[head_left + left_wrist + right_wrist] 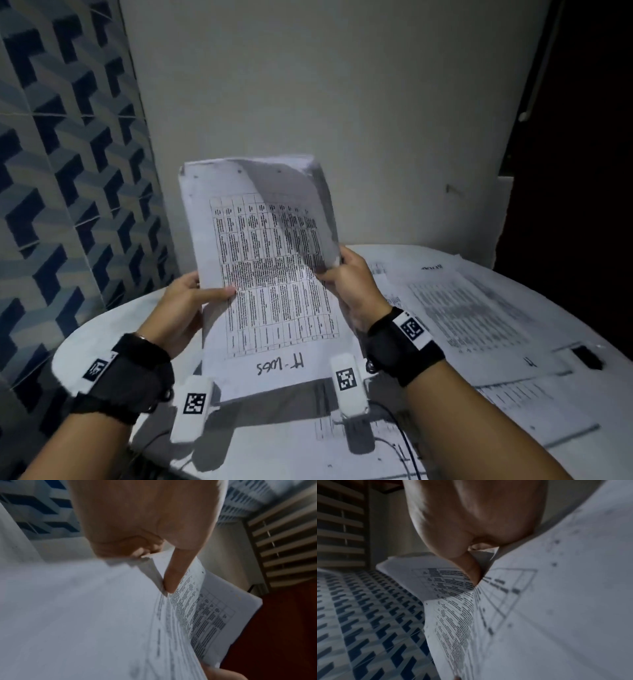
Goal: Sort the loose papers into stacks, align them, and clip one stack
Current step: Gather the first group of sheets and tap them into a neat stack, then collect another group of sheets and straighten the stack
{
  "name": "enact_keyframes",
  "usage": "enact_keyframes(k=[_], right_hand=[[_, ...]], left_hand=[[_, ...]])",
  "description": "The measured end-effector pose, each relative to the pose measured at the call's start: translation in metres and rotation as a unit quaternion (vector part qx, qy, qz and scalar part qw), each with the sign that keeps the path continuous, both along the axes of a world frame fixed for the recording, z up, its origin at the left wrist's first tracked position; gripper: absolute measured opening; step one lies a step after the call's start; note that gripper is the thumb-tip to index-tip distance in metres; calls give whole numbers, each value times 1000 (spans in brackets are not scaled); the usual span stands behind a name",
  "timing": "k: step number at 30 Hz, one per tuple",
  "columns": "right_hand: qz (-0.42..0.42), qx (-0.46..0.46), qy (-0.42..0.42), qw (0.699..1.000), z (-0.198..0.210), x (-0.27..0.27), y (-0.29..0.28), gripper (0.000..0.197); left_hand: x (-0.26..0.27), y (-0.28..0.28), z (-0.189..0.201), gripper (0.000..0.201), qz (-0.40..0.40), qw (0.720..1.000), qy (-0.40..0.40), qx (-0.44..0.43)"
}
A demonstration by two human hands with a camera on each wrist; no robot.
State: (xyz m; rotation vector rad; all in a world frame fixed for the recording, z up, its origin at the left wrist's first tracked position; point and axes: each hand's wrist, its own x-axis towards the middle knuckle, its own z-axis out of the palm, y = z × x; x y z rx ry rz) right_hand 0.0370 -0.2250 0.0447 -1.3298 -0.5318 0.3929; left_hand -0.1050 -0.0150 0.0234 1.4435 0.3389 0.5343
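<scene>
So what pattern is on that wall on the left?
Blue and grey zigzag blocks on the tiled wall, clearest in the head view.

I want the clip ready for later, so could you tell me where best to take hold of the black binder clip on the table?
Judging by its pose, pinch the black binder clip across its sides from above with the right hand. It lies on the papers on the table, at their right, nearest that hand. Its handles are too dim to see.
</scene>
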Motion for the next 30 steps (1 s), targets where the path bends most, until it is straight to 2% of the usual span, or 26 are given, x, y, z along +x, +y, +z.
enact_keyframes(k=[5,7,11,13,15,19,20,24,26,27,28,30], right_hand=[[4,-55,29,998,-8,25,-45,38],[-1,-92,16,996,-5,35,-67,30],[-110,-173,23,978,-15,84,-121,22],[-198,-259,-2,945,-29,122,-151,24],[-253,-374,-28,892,-41,156,-181,38],[-266,-628,-47,730,-65,208,-232,95],[-269,-646,-35,713,-69,215,-240,107],[-269,-620,-12,737,-76,228,-261,124],[-254,-643,-6,722,-77,231,-263,132],[-248,-659,-4,710,-74,232,-262,129],[-241,-669,3,703,-74,236,-264,116],[-203,-676,16,708,-68,236,-260,76]], left_hand=[[38,-28,-20,36,-10,1000,14,-10],[58,-34,-26,36,-9,1000,15,-25],[102,-38,-37,40,10,996,5,-87],[125,-38,-42,48,21,991,-1,-129],[144,-39,-46,49,26,985,-4,-173],[168,-44,-63,57,20,969,0,-247],[171,-45,-69,57,19,966,1,-257],[169,-49,-81,49,9,963,-2,-269],[166,-49,-81,49,0,963,-11,-268],[165,-50,-79,50,-7,963,-15,-268],[165,-51,-78,50,-9,963,-18,-268],[163,-52,-77,50,-10,962,-24,-272]])
